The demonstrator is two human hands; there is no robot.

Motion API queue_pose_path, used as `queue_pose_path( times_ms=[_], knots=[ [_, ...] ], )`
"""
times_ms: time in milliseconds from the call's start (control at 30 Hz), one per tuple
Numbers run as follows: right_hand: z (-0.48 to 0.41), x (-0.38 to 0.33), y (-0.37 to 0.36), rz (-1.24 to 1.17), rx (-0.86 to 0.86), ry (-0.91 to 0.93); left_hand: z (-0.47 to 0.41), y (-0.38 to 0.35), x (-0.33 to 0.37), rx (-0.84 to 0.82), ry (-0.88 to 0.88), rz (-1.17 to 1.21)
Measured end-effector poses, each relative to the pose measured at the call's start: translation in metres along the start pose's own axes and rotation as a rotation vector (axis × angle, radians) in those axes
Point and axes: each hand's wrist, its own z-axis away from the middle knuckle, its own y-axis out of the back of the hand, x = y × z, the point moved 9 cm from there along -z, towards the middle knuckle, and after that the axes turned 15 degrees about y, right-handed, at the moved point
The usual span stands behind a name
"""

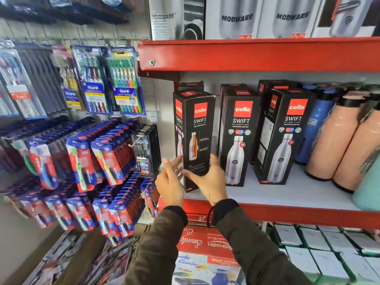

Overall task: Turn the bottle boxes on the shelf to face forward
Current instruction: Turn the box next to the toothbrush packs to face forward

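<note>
The leftmost Cello Swift box [195,130] stands upright at the left end of the red shelf [287,214], its cutaway-diagram side turned to the front and its bottle-picture face angled off to the left. The right grip [207,177] holds its lower part, thumb across the front and fingers round the right edge. The left grip [170,182] is open, with straight fingers against the box's left side. Just beside it, the middle Cello Swift box [239,136] faces forward. The right Cello Swift box [287,136] sits angled, next to the peach bottles [333,140].

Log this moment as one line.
left box: side panel forward | left hand: open beside it | right hand: holds it | middle box: faces forward
</note>
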Motion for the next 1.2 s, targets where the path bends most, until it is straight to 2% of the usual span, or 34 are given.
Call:
queue_pose_path(
  times_ms=[200, 300, 400, 467, 633, 767, 900, 1200],
  knots=[
    [-0.011, -0.002, 0.009, -0.048, 0.068, 0.015, -0.01, 0.002, 0.003, -0.054, -0.073, -0.043],
    [-0.014, -0.007, 0.011, -0.072, 0.048, 0.03, -0.028, 0.001, 0.014, -0.069, -0.129, -0.222],
    [-0.018, -0.015, 0.008, -0.106, -0.019, 0.058, -0.046, -0.01, 0.008, -0.223, -0.014, -0.337],
    [-0.02, -0.02, 0.002, -0.135, -0.097, 0.076, -0.051, -0.011, 0.003, -0.257, 0.046, -0.35],
    [-0.019, -0.016, -0.008, -0.048, -0.211, 0.102, -0.049, -0.007, -0.004, -0.269, 0.054, -0.314],
    [-0.017, -0.01, -0.011, -0.076, -0.24, 0.097, -0.046, -0.008, -0.002, -0.234, -0.022, -0.361],
    [-0.021, -0.005, -0.012, -0.056, -0.235, 0.1, -0.042, -0.019, 0.001, -0.27, -0.11, -0.429],
    [-0.021, 0.01, -0.012, 0.0, -0.229, 0.079, -0.046, -0.021, -0.012, -0.226, -0.055, -0.452]
  ],
)
